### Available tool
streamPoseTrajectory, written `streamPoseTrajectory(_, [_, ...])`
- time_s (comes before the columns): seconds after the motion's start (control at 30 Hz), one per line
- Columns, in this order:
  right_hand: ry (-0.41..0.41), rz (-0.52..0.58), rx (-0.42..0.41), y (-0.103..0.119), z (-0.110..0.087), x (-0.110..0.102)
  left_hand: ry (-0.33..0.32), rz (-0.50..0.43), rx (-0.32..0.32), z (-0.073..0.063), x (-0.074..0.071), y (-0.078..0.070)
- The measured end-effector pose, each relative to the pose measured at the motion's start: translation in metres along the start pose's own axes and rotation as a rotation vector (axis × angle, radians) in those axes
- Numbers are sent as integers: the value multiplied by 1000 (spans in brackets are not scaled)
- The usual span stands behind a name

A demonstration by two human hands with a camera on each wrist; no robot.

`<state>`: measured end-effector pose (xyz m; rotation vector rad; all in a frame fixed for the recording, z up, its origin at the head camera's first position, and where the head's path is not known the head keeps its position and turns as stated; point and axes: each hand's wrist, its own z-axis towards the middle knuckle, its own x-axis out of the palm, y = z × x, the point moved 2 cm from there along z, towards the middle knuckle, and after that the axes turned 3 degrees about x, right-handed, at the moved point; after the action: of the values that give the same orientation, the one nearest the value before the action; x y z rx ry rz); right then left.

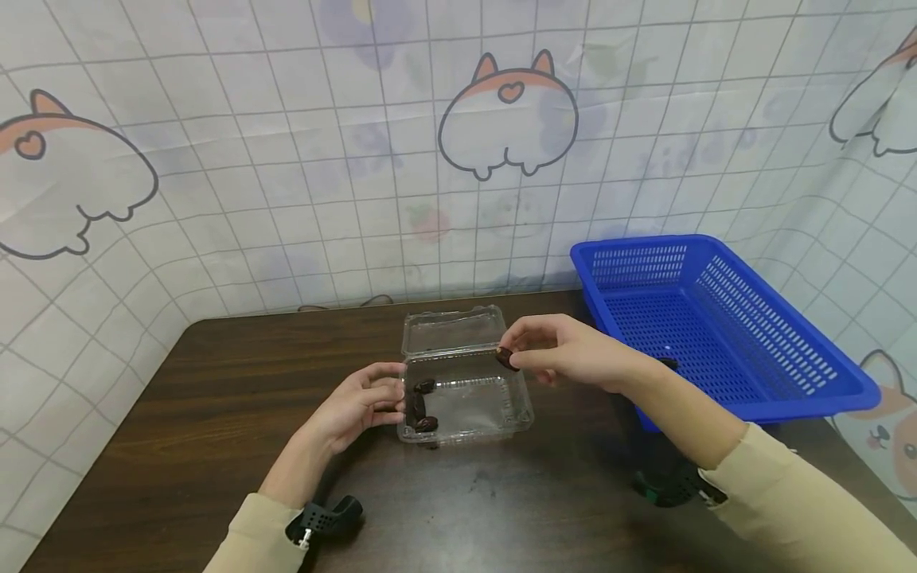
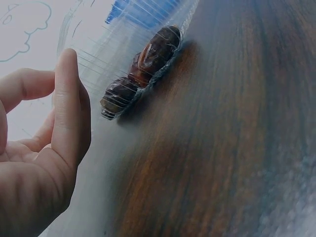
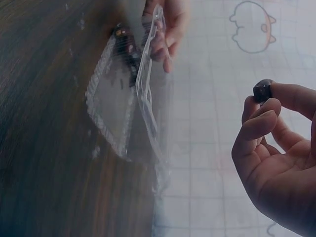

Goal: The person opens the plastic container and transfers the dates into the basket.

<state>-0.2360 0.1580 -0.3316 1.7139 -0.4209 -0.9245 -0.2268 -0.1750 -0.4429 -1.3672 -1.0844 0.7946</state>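
A clear plastic clamshell box (image 1: 466, 406) stands on the table with its lid (image 1: 454, 330) folded back. Several dark brown dates (image 1: 427, 423) lie along its left side; the left wrist view shows dates (image 2: 158, 49) through the ribbed wall. My left hand (image 1: 365, 402) is at the box's left wall, fingertips right against the plastic and fingers loosely extended. Over the box's right back corner, my right hand (image 1: 562, 350) pinches one date (image 1: 505, 357) between thumb and fingertips. The same date (image 3: 262, 91) shows in the right wrist view, raised off the table.
A blue perforated basket (image 1: 716, 342) stands on the right side of the table, with a small dark item (image 1: 669, 363) in it, partly hidden by the right forearm. Behind the dark wooden table (image 1: 236, 398) hangs a white gridded cloth (image 1: 344, 199) with cartoon animals.
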Motion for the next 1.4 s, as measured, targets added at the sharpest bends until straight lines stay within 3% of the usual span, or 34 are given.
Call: streamPoseTrajectory(1.4, [-272, -48, 105, -43, -81, -80, -2, 29, 1, -2, 1, -1])
